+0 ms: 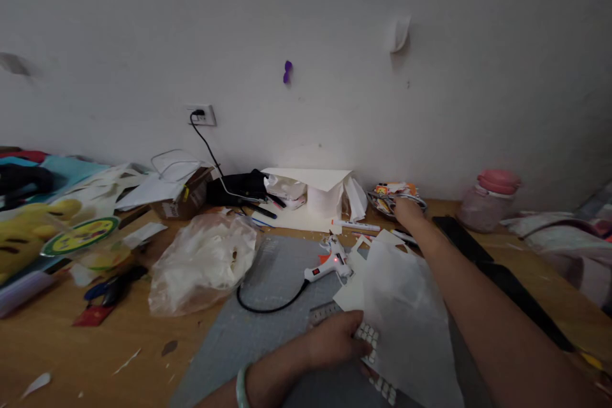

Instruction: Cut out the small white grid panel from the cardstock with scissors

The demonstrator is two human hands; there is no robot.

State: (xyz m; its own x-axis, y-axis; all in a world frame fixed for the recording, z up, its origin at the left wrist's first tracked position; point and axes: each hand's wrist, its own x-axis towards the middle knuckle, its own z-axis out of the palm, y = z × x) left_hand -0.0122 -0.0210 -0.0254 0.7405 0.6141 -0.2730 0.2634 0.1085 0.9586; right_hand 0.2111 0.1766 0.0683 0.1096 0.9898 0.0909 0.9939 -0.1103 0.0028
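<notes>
Left hand (337,339): in the head view, my thumb and fingers are closed on a flat piece covered in rows of small white blocks (368,336); a pale green bangle (242,386) circles my wrist.
Block piece: it is in my grip at the near side, over a grey-blue cloth-like mat (282,268), with part of it showing below my fingers.
Right hand (405,209): my arm stretches across to the back of the wooden table (157,350); my fingertips are hidden at the bowl, so I cannot tell how far open they are or whether they have hold of anything.
Bowl: a round, grey-rimmed bowl (373,205) stands near the pale wall (344,32), with orange and white bits heaped in it.
Sheet: a large, whitish, see-through sheet (406,319) spreads between my two arms, just beside the block piece.
Glue gun: a white glue gun with a red light (329,261) lies on the mat, its black cord (272,311) curving to the left.
Ruler: a grey ruler with markings (324,312) lies just beyond my left hand.
Bag: a crumpled clear plastic bag (203,264) sits left of the glue gun.
Jar: a clear jar with a pink lid (488,204) stands right of the bowl.
</notes>
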